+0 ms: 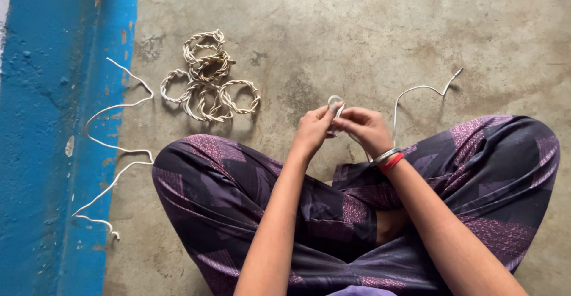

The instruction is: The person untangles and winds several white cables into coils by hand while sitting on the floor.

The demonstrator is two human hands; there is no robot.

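Note:
I sit cross-legged on a concrete floor in dark purple patterned trousers (238,183). My left hand (313,130) and my right hand (366,128) meet in front of my knees. Both pinch a white cord (416,89) that is bent into a small loop (335,101) above my fingers. The cord's free end trails off to the right across the floor. Silver and red bangles (388,158) sit on my right wrist.
Several twisted cord rings (208,79) lie in a pile on the floor ahead to the left. A long loose white cord (116,147) snakes along the edge of a blue painted strip (53,135) at the left.

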